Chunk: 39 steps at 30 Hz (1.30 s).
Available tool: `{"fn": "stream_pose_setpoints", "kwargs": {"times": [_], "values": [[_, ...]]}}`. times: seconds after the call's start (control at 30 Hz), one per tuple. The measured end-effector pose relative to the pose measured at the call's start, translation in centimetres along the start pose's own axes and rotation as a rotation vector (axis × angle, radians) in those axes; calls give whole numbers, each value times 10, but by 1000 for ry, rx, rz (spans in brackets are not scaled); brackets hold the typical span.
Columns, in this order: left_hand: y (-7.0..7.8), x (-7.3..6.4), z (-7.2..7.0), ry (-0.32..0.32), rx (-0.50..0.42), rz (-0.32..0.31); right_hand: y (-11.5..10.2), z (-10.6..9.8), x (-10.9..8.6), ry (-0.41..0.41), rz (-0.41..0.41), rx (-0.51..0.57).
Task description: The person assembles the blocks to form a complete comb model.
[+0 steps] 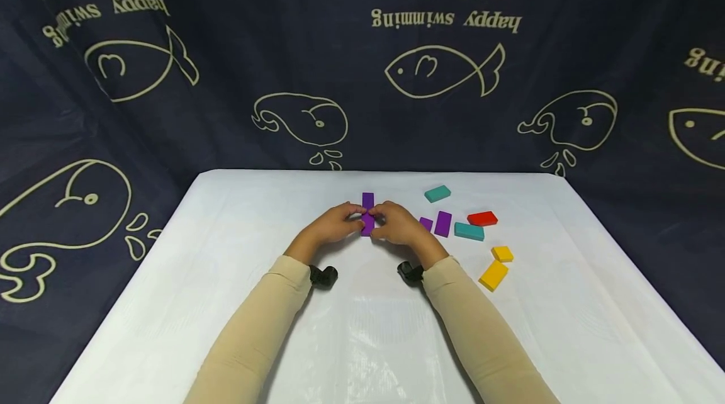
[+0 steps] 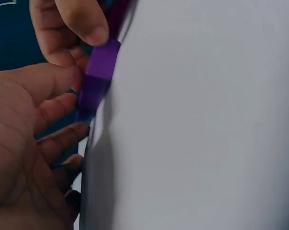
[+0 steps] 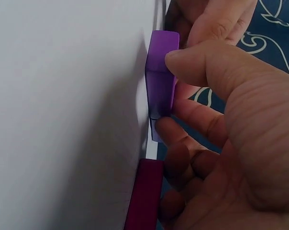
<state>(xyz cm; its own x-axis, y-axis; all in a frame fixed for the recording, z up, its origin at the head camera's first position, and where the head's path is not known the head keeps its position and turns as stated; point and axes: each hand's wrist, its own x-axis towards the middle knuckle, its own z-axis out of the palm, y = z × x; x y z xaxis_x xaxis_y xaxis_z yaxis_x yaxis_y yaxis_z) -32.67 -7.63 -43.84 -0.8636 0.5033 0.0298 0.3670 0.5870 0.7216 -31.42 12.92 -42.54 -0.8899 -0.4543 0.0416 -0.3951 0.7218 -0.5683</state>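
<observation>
Two purple blocks stand in line near the middle of the table in the head view, the far block (image 1: 368, 201) and the near block (image 1: 367, 226) end to end. My left hand (image 1: 335, 223) pinches at the left side of the pair, its thumb and fingertips against the near block. From the other side my right hand (image 1: 399, 224) holds the same block, thumb at its near end and fingers along its side. Seen from the right wrist, that block (image 3: 160, 72) lies between both hands. Part of the far block is hidden behind the fingertips.
Right of my hands lie two more purple blocks (image 1: 443, 224), one partly covered by my right hand. Beyond them are teal blocks (image 1: 469, 231), a red block (image 1: 483, 219) and yellow blocks (image 1: 494, 275). A dark printed cloth (image 1: 362, 64) hangs behind the white table (image 1: 226, 215).
</observation>
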Motion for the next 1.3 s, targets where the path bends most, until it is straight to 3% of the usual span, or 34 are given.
{"fn": "stream_pose_setpoints", "kwargs": {"times": [0.2, 0.47, 0.67, 0.83, 1.07, 1.3], "values": [[-5, -7, 7, 50, 5, 22, -2, 2, 0, 1, -3, -17], [-7, -5, 9, 98, -8, 41, 0, 0, 2, 14, -11, -26], [-8, -5, 10, 113, 20, 19, 2, -9, -2, 3, 29, 127], [-10, -6, 13, 112, 37, 34, 3, -28, -18, 52, 34, 227], [-7, -9, 14, 117, 35, -3, 6, -59, -52, 130, 34, 180], [-6, -13, 16, 124, 33, -25, 17, -75, -85, 164, 40, 136]]}}
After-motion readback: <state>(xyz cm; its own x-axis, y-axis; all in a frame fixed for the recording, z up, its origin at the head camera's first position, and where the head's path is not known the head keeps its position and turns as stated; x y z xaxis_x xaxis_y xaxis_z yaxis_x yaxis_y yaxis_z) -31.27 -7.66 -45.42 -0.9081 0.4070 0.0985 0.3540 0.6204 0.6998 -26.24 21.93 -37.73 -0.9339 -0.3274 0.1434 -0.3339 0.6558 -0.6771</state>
